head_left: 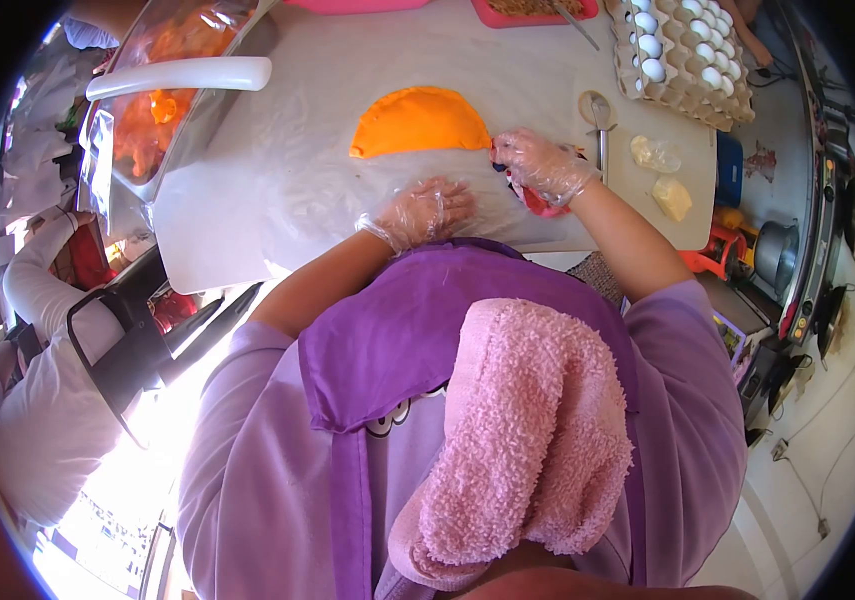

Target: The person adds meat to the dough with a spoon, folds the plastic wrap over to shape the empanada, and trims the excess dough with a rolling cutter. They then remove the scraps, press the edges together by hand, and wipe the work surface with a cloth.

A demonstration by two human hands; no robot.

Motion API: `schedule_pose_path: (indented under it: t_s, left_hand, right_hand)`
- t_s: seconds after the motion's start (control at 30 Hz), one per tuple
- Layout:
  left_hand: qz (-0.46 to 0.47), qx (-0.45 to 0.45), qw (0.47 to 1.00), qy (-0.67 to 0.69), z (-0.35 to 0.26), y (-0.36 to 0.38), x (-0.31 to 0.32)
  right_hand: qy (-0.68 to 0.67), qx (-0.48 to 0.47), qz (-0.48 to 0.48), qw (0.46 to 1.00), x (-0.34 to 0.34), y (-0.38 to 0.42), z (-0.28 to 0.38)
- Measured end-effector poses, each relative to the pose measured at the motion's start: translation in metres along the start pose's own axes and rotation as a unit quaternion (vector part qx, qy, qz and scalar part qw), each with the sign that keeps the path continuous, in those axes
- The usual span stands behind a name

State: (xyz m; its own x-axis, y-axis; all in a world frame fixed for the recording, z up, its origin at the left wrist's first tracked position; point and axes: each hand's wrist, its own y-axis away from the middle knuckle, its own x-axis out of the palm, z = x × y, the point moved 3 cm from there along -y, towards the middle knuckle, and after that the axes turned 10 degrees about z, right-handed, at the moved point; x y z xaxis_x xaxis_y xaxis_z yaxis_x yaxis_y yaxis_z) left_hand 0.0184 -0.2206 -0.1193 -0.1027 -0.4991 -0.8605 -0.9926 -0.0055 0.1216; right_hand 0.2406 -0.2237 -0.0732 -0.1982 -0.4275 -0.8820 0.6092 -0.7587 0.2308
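A folded half-moon of orange dough lies on the plastic-covered tabletop, its curved edge facing away from me. My left hand, in a clear plastic glove, rests near the table's front edge with its fingers stretched out, below the dough and apart from it. Beside the dough's right tip is my right hand, also gloved, its fingers closed round a crumpled red and dark-blue cloth. Much of that cloth is hidden under the hand.
At left, a white rolling pin lies across a clear bag of orange dough pieces. An egg tray stands back right; a red tray of filling is at the far edge. Pale lumps sit right. Another person's sleeve shows left.
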Motion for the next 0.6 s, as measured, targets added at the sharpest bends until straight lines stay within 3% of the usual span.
schedule_pose_path:
  t_s: [0.13,0.2,0.23,0.3,0.33,0.4,0.43,0.47,0.53,0.6]
  left_hand:
    - [-0.005,0.0,1.0,0.008,-0.001,0.0,-0.001]
    - [-0.005,0.002,1.0,0.007,-0.001,0.0,-0.004]
    - [-0.005,0.002,1.0,0.007,-0.001,0.0,-0.004]
    - [-0.005,0.003,1.0,0.01,0.0,0.001,-0.004]
    - [-0.004,0.006,1.0,0.011,-0.001,0.001,-0.003]
    - [0.005,0.004,1.0,0.012,-0.003,0.001,-0.008]
    - [0.013,0.002,1.0,0.012,-0.003,0.0,-0.01]
    - [0.014,0.002,1.0,0.011,-0.002,0.001,-0.007]
    - [-0.008,0.012,1.0,0.018,-0.001,0.001,-0.005]
    - [0.002,0.007,1.0,0.02,-0.002,0.0,-0.008]
  right_hand:
    - [-0.048,-0.002,0.051,0.998,0.005,0.0,-0.007]
    - [-0.358,0.109,0.091,0.923,0.01,0.009,-0.022]
    - [-0.358,0.109,0.091,0.923,0.006,0.013,-0.023]
    - [-0.527,0.086,-0.076,0.842,-0.012,0.025,-0.03]
    - [-0.528,0.086,-0.075,0.841,-0.018,0.029,-0.034]
    - [-0.431,0.052,-0.186,0.881,-0.04,0.036,-0.041]
    - [-0.506,0.13,-0.183,0.833,-0.046,0.039,-0.033]
    - [-0.506,0.13,-0.184,0.833,-0.049,0.036,-0.028]
    - [-0.599,0.228,-0.051,0.766,-0.04,0.031,-0.02]
    - [-0.576,0.192,-0.035,0.794,-0.027,0.014,-0.005]
